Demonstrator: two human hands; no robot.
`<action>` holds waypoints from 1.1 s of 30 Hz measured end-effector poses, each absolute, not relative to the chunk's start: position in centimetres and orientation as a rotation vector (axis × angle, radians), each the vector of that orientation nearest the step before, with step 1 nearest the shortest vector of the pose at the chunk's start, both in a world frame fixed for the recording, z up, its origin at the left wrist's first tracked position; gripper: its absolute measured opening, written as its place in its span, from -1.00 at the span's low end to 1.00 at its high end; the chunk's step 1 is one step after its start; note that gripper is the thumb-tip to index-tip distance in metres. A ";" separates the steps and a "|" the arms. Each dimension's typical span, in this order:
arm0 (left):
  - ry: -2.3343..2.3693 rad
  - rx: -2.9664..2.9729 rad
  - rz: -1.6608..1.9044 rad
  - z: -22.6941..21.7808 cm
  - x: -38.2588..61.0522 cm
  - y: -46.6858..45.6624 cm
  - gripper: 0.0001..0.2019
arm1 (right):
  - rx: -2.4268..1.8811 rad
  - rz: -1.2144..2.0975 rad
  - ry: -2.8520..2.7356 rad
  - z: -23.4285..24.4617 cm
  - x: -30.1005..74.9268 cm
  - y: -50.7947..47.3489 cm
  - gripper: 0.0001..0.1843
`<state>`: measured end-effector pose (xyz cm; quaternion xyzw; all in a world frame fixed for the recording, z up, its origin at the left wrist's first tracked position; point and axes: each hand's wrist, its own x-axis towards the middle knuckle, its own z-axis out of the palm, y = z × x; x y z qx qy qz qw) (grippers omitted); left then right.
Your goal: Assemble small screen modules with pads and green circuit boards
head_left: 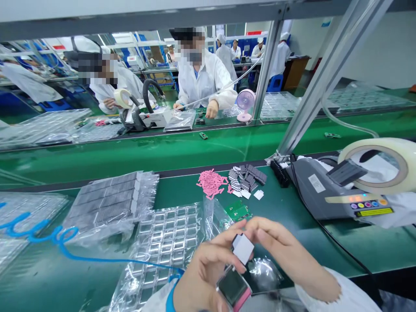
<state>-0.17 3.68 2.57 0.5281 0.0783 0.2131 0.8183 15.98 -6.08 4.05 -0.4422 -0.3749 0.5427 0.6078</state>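
— What's lying around the hands on your side?

— On the green table I see a clear blister tray of small cells just left of my left hand, and a bagged stack of grey trays further left. A blue coiled cord runs from the far left to my left wrist. Ahead lie a pile of pink strips, a heap of striped dark parts with a few white pads beside it, and a green circuit board just beyond my fingers. To the right stands a grey tape dispenser with a big tape roll; its black cable crosses the table near my right hand.

— Any room to move?

— There's bare green surface between the right hand and the cable, and in front of the pink strips up to the table's dark far edge. The near edge sits right under my wrists. A slanted metal post rises behind the dispenser.

— And the piece itself?

— Both hands are closed on it, close to my chest. The left pinches a small device with a dark screen and pink rim; the right's fingers grip a white square pad tilted just above it, touching or nearly so, I can't tell.
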 end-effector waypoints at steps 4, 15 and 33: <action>0.204 1.166 0.381 2.3 -0.1 3.8 -0.56 | -0.760 1.535 -0.654 2.6 14.6 -4.8 -0.59; 0.118 1.073 0.427 1.9 0.1 3.5 -0.62 | -0.684 1.577 -0.515 2.5 14.8 -5.2 -0.57; 0.401 0.967 0.749 2.2 0.9 1.1 -0.61 | -1.489 -0.361 -1.509 5.9 12.6 -7.2 -0.86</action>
